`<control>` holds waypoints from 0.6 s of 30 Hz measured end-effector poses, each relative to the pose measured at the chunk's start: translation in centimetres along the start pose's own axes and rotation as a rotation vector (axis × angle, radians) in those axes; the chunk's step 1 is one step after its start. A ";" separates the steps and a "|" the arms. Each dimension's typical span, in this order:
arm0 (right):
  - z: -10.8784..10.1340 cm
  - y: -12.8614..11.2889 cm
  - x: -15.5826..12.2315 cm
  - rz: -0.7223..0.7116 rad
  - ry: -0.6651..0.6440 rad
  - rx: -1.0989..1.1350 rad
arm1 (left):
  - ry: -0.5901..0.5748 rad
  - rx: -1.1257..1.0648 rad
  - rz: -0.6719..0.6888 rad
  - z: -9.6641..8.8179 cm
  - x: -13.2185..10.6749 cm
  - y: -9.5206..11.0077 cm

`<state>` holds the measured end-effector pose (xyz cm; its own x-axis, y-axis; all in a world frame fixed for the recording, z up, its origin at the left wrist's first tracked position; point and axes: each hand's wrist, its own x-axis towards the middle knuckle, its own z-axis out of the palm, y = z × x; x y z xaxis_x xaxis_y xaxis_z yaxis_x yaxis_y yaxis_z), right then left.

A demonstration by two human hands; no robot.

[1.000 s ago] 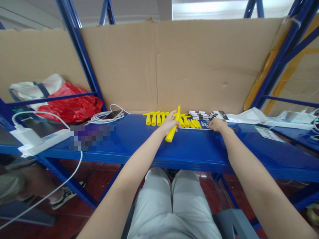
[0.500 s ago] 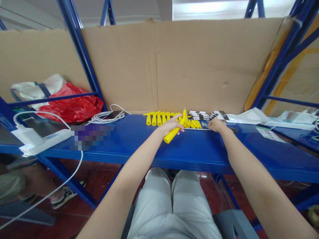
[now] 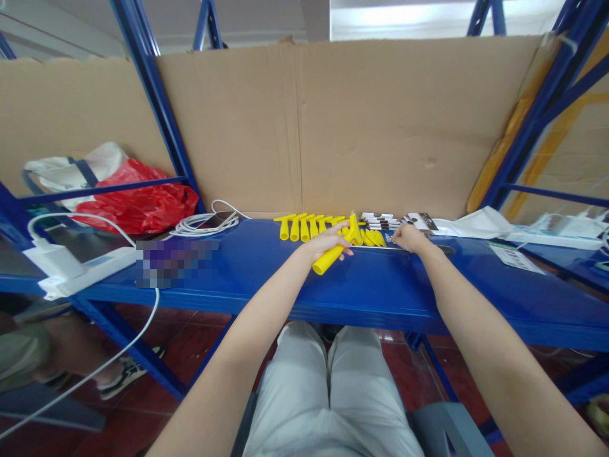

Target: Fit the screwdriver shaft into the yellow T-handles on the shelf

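Note:
My left hand (image 3: 328, 246) is wrapped around a yellow plastic handle (image 3: 327, 260) with a wider head at its far end, tilted above the blue tabletop. My right hand (image 3: 410, 238) has its fingertips pinched together low over small pale pieces (image 3: 389, 238); whatever is between the fingers is too small to make out. Several matching yellow handles (image 3: 295, 228) stand in a row at the back, left of my left hand. Small flat yellow pieces (image 3: 373, 238) lie in a group between my hands. Behind them are white and dark striped strips (image 3: 378, 221).
A cardboard sheet (image 3: 371, 127) walls off the back of the blue table (image 3: 238, 260). To the left are a coiled white cable (image 3: 200, 225), a power strip (image 3: 104, 270) and a red plastic bag (image 3: 137, 200). White sheeting (image 3: 476, 223) and a printed card (image 3: 516, 257) lie to the right.
My right hand has shifted slightly left and its fingers now reach over the small pale pieces. My left hand keeps its hold on the yellow handle, nearly still.

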<state>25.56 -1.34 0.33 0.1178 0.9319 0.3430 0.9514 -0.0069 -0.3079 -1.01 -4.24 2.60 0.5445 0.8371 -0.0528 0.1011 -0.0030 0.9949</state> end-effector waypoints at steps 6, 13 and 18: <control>0.1 -3.3 0.0 -0.282 0.170 0.329 | -0.028 -0.025 0.000 0.1 0.0 0.1; 0.6 -6.2 -0.4 -0.492 0.211 0.521 | -0.061 -0.014 -0.025 0.4 -1.1 0.8; 0.8 -6.2 -0.6 -0.495 0.184 0.554 | -0.094 -0.012 -0.011 0.3 -1.1 0.8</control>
<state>19.36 -1.60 1.35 -0.1936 0.7032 0.6842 0.6298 0.6238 -0.4628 -1.29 -5.35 3.40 0.6188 0.7823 -0.0707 0.0976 0.0128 0.9951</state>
